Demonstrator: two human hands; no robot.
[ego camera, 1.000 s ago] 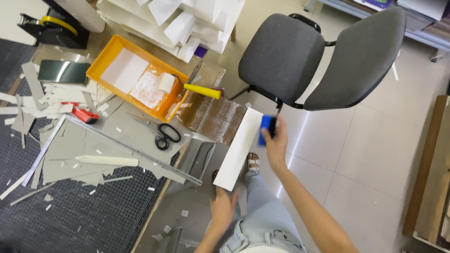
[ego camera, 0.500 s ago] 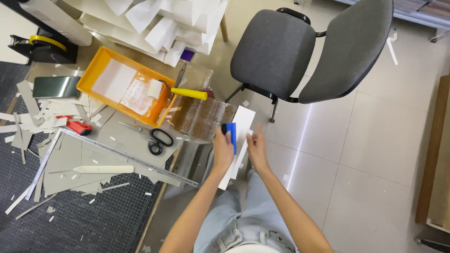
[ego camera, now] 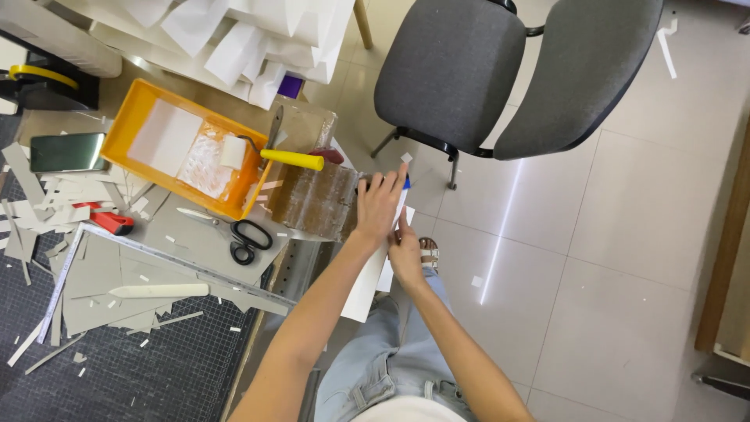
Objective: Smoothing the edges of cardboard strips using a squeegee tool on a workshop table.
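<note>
Head view: left hand [ego camera: 380, 205] fingers spread flat, pressing top of long white strip [ego camera: 367, 285]; blue tool [ego camera: 405, 183] peeks out under fingertips. Half second ago that hand gripped blue tool upright; now it lies flatter, further up strip. Right hand [ego camera: 406, 254] fingers pinch strip edge just below left hand, steadying it over lap. Strip sits just right of shiny brown board [ego camera: 316, 202]. Left of board: yellow-handled roller [ego camera: 273, 155] in orange tray [ego camera: 137, 117], black scissors [ego camera: 246, 238], all on surface. Looks like smoothing stroke moving up strip.
</note>
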